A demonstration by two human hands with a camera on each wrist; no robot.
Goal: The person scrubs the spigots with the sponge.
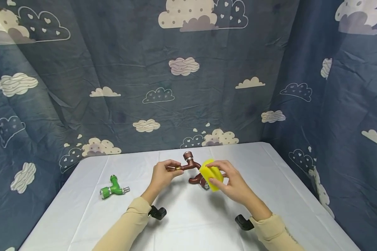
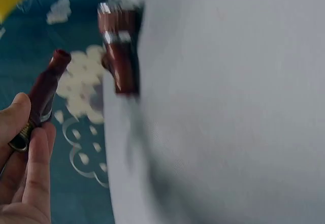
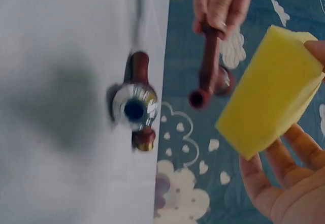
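My left hand pinches a brown tap by its brass threaded end and holds it above the table, its ribbed knob upward in the head view. In the left wrist view the thumb and fingers close round the end of this tap, its spout pointing away. A yellow sponge is gripped between the thumb and fingers of my right hand, close to the held tap's spout. The right wrist view shows the sponge apart from the tap. Below them, a second brown tap lies on the table, partly behind the sponge.
A green tap lies on the left of the white-covered table. Dark blue cloth with cloud prints hangs behind and at the sides. Black wrist mounts stick out near both sleeves.
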